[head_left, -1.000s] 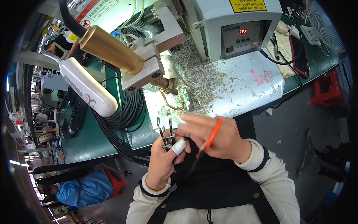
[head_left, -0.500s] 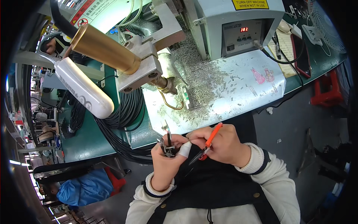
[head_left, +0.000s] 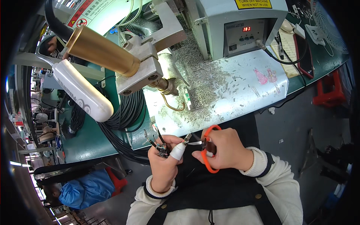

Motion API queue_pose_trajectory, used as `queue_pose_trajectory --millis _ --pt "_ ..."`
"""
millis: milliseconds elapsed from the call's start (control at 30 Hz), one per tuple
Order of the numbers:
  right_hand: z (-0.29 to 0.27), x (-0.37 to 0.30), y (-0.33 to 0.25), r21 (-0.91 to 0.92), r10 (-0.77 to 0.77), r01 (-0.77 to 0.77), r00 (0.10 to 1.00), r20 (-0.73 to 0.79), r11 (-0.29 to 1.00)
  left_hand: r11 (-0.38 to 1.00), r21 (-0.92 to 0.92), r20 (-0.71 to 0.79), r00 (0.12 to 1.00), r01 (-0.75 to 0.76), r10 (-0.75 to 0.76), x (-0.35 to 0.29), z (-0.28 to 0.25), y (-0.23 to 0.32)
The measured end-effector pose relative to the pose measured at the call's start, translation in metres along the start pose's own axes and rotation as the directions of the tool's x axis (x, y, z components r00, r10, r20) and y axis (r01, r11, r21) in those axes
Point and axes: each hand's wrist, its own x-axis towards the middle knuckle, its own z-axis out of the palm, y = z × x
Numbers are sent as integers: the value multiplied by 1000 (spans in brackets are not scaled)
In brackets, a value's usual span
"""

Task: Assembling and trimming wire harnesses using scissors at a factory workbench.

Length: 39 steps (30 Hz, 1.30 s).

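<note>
My left hand [head_left: 162, 168] is closed around several black cables [head_left: 162, 147] whose ends fan out above the fingers, with stripped wires and small metal tips. A white finger cover [head_left: 177, 151] wraps its thumb. Between this thumb and the fingers one cable end stands up with a small metal connector [head_left: 188, 137]. My right hand [head_left: 229, 148] grips a pair of orange-handled scissors [head_left: 206, 160]. Their blades point left and lie at the wires just below the connector; whether they touch is too small to tell.
Ahead, a metal plate [head_left: 243, 84] carries many small metal pieces under a brass-coloured soldering head [head_left: 101, 50]. A grey control box [head_left: 243, 37] stands behind. Coiled black cable [head_left: 129, 112] lies left on the green table. A person in blue [head_left: 88, 189] sits at lower left.
The scissors have turned from pointing down, tucked in my right hand, to pointing left at the wires. My hands have parted slightly, and a cable end with a connector now shows between them.
</note>
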Motion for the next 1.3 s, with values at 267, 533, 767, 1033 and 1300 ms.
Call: queue_pose_trajectory --millis 267,533,767,1033,1300 --pt "15 -5 0 -115 95 -87 993 64 990 999 37 -10 1000 16 -15 6 -1 3" --pt "7 4 10 360 215 -177 974 -68 916 933 -169 204 937 318 -283 63 -11 5" --pt "-12 52 6 516 363 -222 913 -188 827 924 -154 212 925 349 -314 91 2 7" --pt "-11 76 13 512 312 -244 949 -49 824 941 -80 210 929 328 -306 96 1 12" --pt "-5 78 21 444 275 -213 958 -79 870 950 -65 138 946 306 -295 93 1 11"
